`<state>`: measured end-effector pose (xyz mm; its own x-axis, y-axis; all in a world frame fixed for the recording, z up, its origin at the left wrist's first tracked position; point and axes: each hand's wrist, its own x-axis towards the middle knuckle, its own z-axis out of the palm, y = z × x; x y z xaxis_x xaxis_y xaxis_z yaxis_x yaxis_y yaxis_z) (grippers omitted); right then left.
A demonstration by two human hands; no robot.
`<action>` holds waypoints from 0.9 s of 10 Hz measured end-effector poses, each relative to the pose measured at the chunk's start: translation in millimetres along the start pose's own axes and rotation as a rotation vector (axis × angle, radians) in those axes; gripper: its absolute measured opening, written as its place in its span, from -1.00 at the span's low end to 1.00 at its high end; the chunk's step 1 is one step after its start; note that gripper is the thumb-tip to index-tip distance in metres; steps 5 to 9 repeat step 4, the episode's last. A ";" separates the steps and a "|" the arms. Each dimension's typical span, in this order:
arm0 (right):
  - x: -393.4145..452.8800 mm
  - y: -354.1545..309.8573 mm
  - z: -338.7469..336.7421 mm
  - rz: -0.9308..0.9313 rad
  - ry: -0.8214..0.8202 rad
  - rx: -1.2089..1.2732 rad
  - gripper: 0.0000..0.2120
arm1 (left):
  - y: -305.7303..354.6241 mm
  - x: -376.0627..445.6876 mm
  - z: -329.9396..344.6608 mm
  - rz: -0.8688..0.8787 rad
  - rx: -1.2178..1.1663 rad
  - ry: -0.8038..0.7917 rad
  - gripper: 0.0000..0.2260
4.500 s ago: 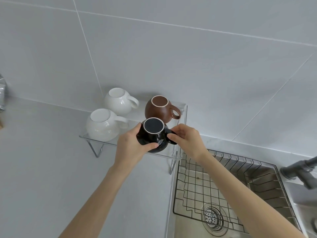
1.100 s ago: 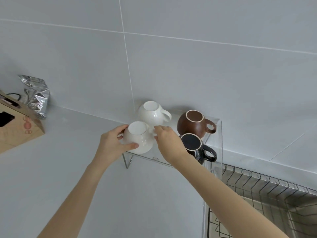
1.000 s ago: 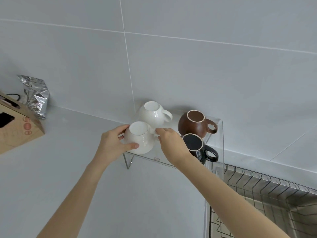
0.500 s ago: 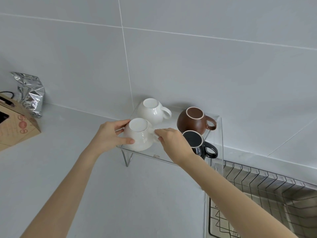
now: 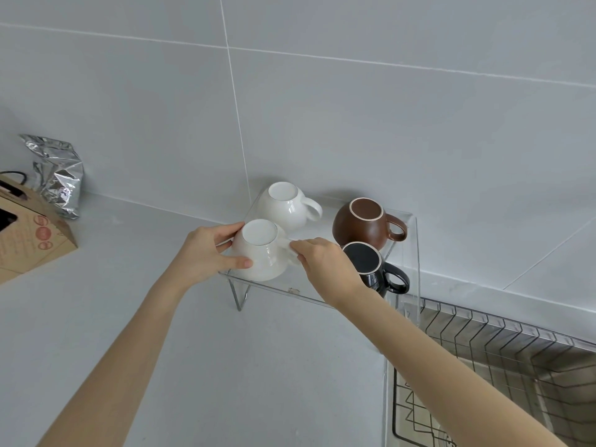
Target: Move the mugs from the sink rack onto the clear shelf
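Observation:
Several mugs stand upside down on the clear shelf [image 5: 400, 217] by the wall. The front white mug [image 5: 263, 256] sits at the shelf's front left corner. My left hand [image 5: 206, 253] grips its left side, thumb across the front. My right hand [image 5: 325, 266] pinches its handle from the right. Behind it stands a second white mug [image 5: 287, 204]. A brown mug [image 5: 364, 225] stands at the back right, and a black mug [image 5: 375, 269] at the front right, partly hidden by my right wrist.
The sink with its wire rack [image 5: 503, 359] lies at the lower right, just past the shelf's right end. A brown cardboard box [image 5: 29, 233] and a crumpled silver foil bag [image 5: 58, 179] stand at the far left of the white counter [image 5: 258, 366].
4.5 s ago both hands held the black mug at the shelf's front right. Now they hold the front white mug, which has barely shifted over the last second.

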<state>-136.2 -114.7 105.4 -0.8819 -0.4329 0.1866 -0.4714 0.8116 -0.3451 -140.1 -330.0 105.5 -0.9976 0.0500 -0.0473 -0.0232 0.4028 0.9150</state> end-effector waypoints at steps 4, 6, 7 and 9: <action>-4.9 -0.3 -17.0 -0.008 -0.079 0.122 -0.72 | 9.8 -2.6 2.7 -0.007 0.101 0.004 -0.30; -4.9 -0.3 -17.0 -0.008 -0.079 0.122 -0.72 | 9.8 -2.6 2.7 -0.007 0.101 0.004 -0.30; -4.9 -0.3 -17.0 -0.008 -0.079 0.122 -0.72 | 9.8 -2.6 2.7 -0.007 0.101 0.004 -0.30; -4.9 -0.3 -17.0 -0.008 -0.079 0.122 -0.72 | 9.8 -2.6 2.7 -0.007 0.101 0.004 -0.30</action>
